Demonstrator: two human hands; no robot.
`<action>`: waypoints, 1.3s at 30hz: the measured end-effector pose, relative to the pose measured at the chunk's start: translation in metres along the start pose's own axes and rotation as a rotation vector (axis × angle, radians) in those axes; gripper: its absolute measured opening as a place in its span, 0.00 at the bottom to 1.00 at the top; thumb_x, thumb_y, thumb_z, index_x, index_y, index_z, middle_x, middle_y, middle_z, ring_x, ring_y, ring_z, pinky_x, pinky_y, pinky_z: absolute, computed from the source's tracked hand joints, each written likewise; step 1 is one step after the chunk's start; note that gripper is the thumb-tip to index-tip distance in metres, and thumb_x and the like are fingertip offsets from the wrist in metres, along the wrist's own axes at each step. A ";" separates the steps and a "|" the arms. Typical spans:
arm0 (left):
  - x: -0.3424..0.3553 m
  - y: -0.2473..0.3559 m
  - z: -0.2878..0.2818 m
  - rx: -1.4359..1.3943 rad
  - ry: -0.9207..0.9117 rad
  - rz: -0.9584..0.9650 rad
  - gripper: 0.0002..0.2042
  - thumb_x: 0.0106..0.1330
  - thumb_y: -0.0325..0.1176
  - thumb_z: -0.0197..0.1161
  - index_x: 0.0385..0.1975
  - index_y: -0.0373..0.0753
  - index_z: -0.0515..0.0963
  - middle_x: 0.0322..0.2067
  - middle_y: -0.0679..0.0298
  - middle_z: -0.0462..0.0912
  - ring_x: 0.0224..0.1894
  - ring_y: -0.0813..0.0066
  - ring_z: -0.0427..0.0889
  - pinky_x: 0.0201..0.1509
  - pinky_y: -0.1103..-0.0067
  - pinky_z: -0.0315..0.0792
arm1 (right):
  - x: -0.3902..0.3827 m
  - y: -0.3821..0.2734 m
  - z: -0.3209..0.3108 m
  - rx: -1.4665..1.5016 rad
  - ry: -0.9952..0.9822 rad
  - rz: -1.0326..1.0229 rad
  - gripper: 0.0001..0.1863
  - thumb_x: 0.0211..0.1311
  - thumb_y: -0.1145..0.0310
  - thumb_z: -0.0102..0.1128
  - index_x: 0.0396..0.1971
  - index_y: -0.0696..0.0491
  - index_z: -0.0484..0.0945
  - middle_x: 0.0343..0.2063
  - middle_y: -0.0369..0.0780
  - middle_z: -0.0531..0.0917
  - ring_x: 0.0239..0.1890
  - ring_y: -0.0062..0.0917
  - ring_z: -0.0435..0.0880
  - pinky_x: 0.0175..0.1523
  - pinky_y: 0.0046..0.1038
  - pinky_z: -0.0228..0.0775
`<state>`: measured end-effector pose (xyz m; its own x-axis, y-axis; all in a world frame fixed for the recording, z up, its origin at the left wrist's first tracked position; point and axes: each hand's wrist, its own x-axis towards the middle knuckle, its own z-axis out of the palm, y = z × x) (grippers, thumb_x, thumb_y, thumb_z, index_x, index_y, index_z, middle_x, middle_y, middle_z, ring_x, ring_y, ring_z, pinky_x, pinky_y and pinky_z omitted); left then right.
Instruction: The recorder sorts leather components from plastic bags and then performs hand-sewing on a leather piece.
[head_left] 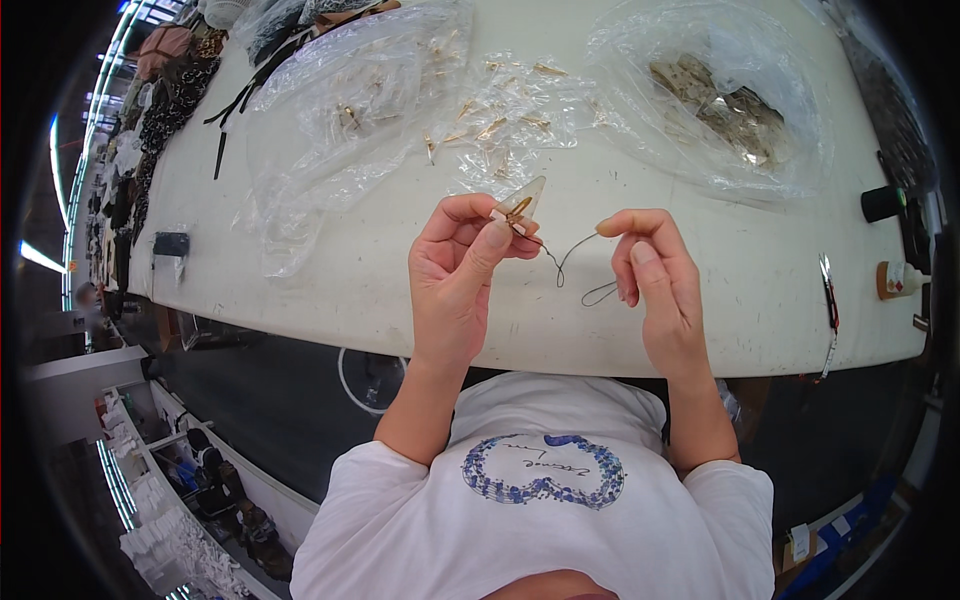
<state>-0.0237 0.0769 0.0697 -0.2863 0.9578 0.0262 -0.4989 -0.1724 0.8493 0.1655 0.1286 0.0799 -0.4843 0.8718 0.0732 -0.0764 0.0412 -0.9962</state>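
Observation:
My left hand (455,270) pinches a small clear, pointed triangular piece (536,190) with a gold-coloured metal part (519,207) at its base, above the table's near half. From there a thin dark cord (559,272) dangles in a loop and runs across to my right hand (662,285). The right index fingertip meets the cord, and a second loop of it comes out by the curled fingers, which are closed on it. Beyond my hands, several small gold-coloured pieces in clear plastic (495,128) lie scattered on the white table (340,310).
Large clear plastic bags lie at the far left (350,115) and far right, the right one holding brownish pieces (720,110). Near the right edge are scissors (830,295), a black spool (882,204) and a small bottle (897,280). A dark block (171,243) sits at the left edge.

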 end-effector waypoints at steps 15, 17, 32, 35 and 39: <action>-0.017 -0.001 0.004 0.478 -0.029 0.305 0.08 0.66 0.19 0.61 0.42 0.31 0.73 0.40 0.54 0.82 0.41 0.71 0.85 0.49 0.77 0.79 | -0.008 0.010 0.016 0.114 -0.051 -0.074 0.15 0.63 0.80 0.61 0.49 0.62 0.73 0.36 0.39 0.81 0.39 0.18 0.79 0.48 0.21 0.73; -0.017 -0.002 0.004 0.416 -0.011 0.284 0.10 0.64 0.19 0.65 0.43 0.31 0.76 0.40 0.59 0.82 0.42 0.76 0.83 0.47 0.81 0.76 | -0.010 0.009 0.018 0.260 -0.072 0.011 0.16 0.61 0.81 0.63 0.48 0.61 0.73 0.35 0.38 0.80 0.38 0.16 0.78 0.47 0.20 0.73; -0.018 -0.005 0.001 0.488 -0.070 0.238 0.07 0.66 0.19 0.60 0.42 0.31 0.73 0.39 0.55 0.83 0.41 0.72 0.85 0.47 0.79 0.80 | -0.007 0.004 0.021 0.560 -0.100 0.292 0.17 0.57 0.79 0.68 0.38 0.52 0.67 0.30 0.33 0.77 0.34 0.12 0.77 0.40 0.16 0.72; -0.018 -0.006 0.002 0.493 -0.077 0.235 0.07 0.66 0.19 0.61 0.42 0.31 0.73 0.39 0.55 0.83 0.41 0.73 0.85 0.47 0.79 0.80 | -0.007 0.004 0.020 0.557 -0.101 0.295 0.17 0.57 0.79 0.68 0.38 0.52 0.67 0.30 0.33 0.77 0.34 0.12 0.77 0.40 0.16 0.71; -0.018 -0.007 0.002 0.495 -0.085 0.238 0.08 0.66 0.18 0.61 0.42 0.31 0.73 0.39 0.55 0.83 0.41 0.73 0.85 0.47 0.80 0.80 | -0.007 0.004 0.019 0.557 -0.088 0.321 0.16 0.57 0.79 0.68 0.38 0.52 0.67 0.31 0.32 0.77 0.34 0.12 0.77 0.40 0.16 0.71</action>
<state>-0.0134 0.0613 0.0645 -0.2666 0.9244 0.2726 0.0208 -0.2773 0.9606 0.1517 0.1132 0.0763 -0.6264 0.7541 -0.1974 -0.3451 -0.4953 -0.7972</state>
